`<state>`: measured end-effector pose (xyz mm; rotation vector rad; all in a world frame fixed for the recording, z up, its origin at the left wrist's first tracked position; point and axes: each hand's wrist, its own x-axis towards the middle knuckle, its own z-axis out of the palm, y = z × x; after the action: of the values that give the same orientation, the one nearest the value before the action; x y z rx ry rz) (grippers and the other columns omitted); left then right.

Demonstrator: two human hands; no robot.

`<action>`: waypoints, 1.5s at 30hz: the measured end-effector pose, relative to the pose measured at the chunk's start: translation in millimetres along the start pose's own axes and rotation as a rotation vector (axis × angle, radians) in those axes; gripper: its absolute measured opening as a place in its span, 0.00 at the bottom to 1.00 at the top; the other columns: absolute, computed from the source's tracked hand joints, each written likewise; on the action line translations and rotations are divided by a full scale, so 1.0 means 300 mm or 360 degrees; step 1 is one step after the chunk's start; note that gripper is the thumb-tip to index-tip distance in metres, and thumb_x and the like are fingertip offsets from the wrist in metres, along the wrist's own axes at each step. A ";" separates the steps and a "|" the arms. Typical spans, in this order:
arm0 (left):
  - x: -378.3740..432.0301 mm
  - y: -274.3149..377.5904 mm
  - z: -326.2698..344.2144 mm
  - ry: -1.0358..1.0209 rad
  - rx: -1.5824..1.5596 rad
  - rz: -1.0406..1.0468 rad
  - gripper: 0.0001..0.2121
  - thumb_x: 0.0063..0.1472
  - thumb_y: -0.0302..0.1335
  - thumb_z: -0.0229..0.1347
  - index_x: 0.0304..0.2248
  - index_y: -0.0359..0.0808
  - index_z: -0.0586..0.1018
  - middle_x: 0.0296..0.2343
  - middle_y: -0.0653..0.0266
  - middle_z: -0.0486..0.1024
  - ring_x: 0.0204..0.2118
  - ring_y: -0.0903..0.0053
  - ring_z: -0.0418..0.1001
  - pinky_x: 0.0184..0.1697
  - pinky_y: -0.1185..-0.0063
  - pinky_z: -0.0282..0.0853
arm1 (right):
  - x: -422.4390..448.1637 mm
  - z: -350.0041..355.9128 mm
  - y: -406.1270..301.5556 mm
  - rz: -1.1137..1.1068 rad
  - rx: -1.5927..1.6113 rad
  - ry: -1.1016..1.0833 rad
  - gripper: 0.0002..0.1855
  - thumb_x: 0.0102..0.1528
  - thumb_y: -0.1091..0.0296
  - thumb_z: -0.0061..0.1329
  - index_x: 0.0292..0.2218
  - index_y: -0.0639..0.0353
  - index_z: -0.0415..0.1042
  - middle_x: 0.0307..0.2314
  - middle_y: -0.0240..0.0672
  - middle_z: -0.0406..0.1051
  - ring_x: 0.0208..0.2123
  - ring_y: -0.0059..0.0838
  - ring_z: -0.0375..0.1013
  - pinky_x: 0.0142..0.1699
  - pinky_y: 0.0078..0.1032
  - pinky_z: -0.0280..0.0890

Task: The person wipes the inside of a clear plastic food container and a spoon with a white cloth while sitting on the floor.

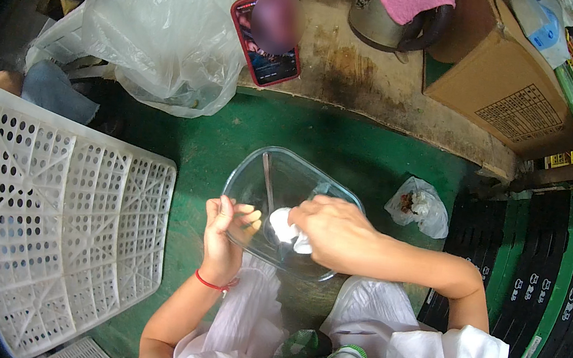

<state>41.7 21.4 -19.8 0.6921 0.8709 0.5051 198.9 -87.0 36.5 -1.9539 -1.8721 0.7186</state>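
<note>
A clear glass dish [314,174] with rounded corners is held above my lap. My left hand [226,225] grips its left rim, the thumb on top and the fingers showing through the glass. Inside the dish, my right hand [334,231] holds a crumpled white tissue [284,226] against the glass. A metal utensil with a long thin handle [267,182], probably a spoon, lies in the dish; its lower end is partly hidden near the tissue.
A white perforated plastic crate [63,225] stands on the left. Ahead, a wooden bench [328,70] bears a phone [279,69], a kettle [372,22] under a pink cloth and a cardboard box [510,89]. A small plastic bag [418,207] sits on the green floor. Black crates [539,277] line the right.
</note>
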 end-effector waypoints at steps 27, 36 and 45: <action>-0.016 0.013 -0.023 0.0098 0.0009 0.0033 0.15 0.55 0.43 0.47 0.32 0.40 0.61 0.27 0.62 0.67 0.31 0.71 0.67 0.34 0.73 0.62 | -0.090 0.237 0.063 -0.0270 0.0522 -0.0189 0.10 0.37 0.81 0.41 0.27 0.67 0.67 0.22 0.44 0.66 0.30 0.44 0.65 0.37 0.33 0.62; -0.011 -0.009 -0.018 0.0057 0.0109 0.0157 0.14 0.56 0.43 0.45 0.31 0.41 0.62 0.27 0.61 0.67 0.32 0.71 0.67 0.35 0.73 0.62 | -0.096 0.136 0.082 -0.0084 -0.0872 0.0290 0.07 0.36 0.67 0.42 0.11 0.56 0.66 0.18 0.36 0.64 0.29 0.33 0.61 0.33 0.27 0.56; -0.020 -0.003 -0.012 0.0056 0.0198 0.0115 0.14 0.56 0.43 0.45 0.32 0.41 0.61 0.28 0.62 0.66 0.32 0.72 0.66 0.35 0.74 0.62 | -0.060 0.068 0.055 -0.0444 -0.0743 0.0651 0.12 0.33 0.71 0.44 0.24 0.66 0.68 0.26 0.34 0.63 0.29 0.28 0.62 0.30 0.19 0.58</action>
<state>35.5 18.0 -19.0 0.8328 0.9185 0.5321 200.8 -108.1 12.7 -1.8409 -2.1005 -0.2096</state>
